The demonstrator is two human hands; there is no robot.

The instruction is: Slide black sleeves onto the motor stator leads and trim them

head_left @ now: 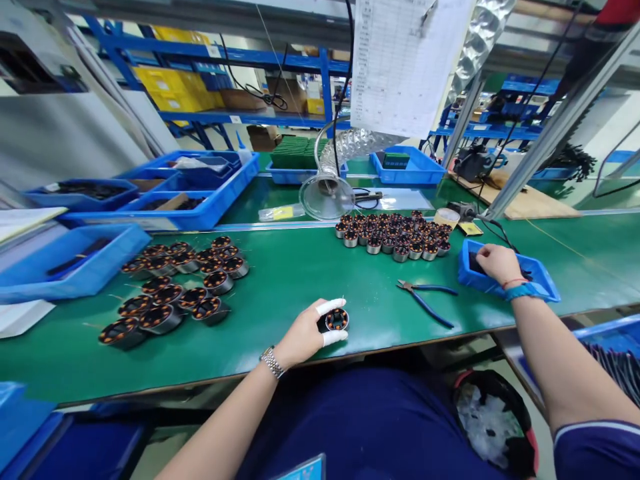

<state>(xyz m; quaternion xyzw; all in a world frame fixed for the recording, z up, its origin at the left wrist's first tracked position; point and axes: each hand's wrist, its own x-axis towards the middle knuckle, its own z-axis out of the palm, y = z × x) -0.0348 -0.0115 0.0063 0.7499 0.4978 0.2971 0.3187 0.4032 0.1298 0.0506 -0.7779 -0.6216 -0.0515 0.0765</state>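
Near the front edge of the green bench, my left hand (pixel 306 335), with white finger covers, is closed around a motor stator (pixel 337 319) with copper windings. On the right, my right hand (pixel 501 265) reaches into a small blue bin (pixel 537 273) holding black parts (pixel 475 259). Its fingers are bent down and their tips are hidden, so what they hold does not show. Between the hands lies a pair of blue-handled side cutters (pixel 427 291), jaws pointing left. Several more stators (pixel 167 293) with loose wire ends stand at the left, and a tight group of stators (pixel 395 233) stands behind the cutters.
A clear fume hood (pixel 327 197) on a flexible duct hangs over the bench's back. Blue trays (pixel 210 207) line the left side, and another blue tray (pixel 407 167) sits at the back. A roll of tape (pixel 447 217) lies beside the stator group. A waste bin (pixel 493 420) stands below.
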